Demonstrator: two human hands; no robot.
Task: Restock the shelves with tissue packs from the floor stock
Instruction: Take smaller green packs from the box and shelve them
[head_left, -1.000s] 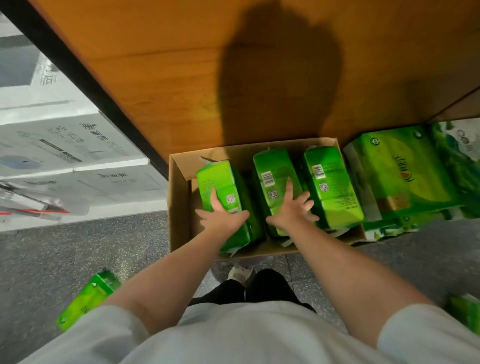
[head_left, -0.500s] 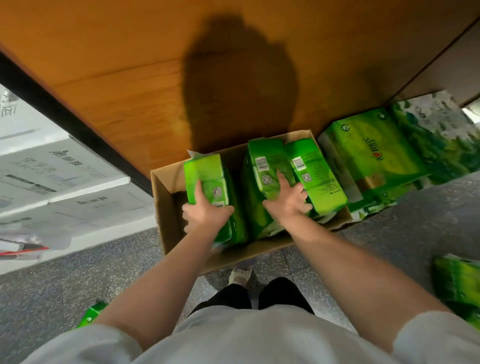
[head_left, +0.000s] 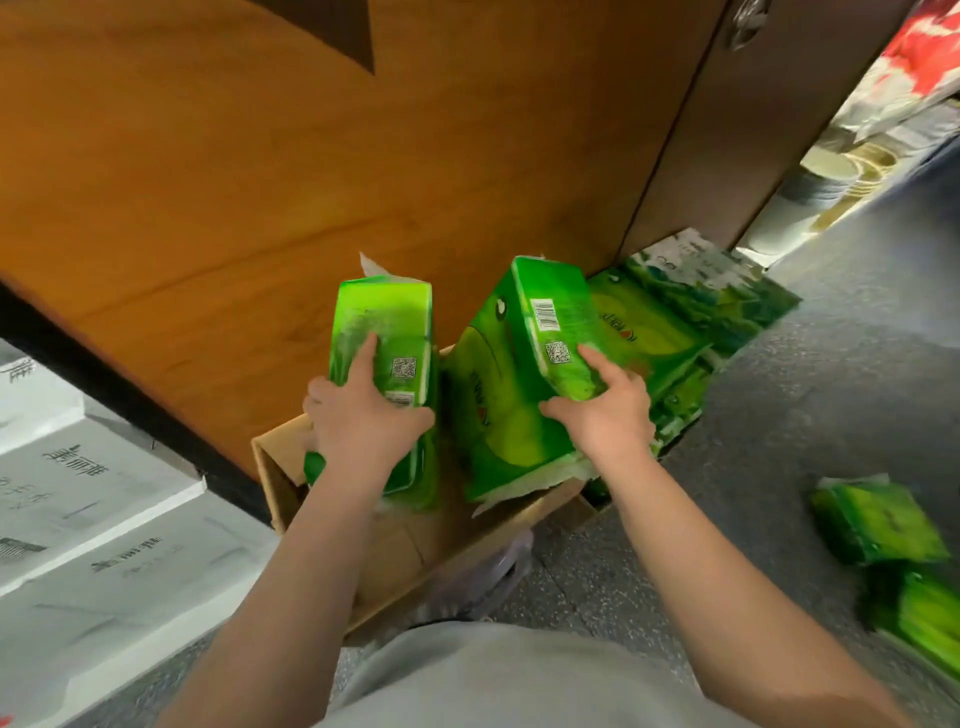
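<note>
Green plastic-wrapped tissue packs are now up out of the cardboard box (head_left: 395, 540) at the lower centre of the frame, where half a second ago both sat down inside it with the hands only laid on them. The left hand (head_left: 363, 421) grips the left tissue pack (head_left: 384, 332) at its lower half, index finger stretched up the face, thumb hooked round the right edge and the other fingers wrapped round the left side. The right hand (head_left: 602, 410) holds the right tissue pack (head_left: 524, 364), index finger extended along its barcoded side and thumb pressed across the front; its remaining fingers are hidden behind the pack. The right pack tilts to the right, and its bottom edge looks close to the box rim. More green packs lie stacked on the floor against the wooden panel (head_left: 218, 182) at centre right (head_left: 649, 332), and loose ones sit blurred at the lower right edge (head_left: 883, 525). White cartons (head_left: 88, 499) fill the lower left. The lift means two packs are secured for carrying; no shelf shows here, so the placing is probably still ahead
</note>
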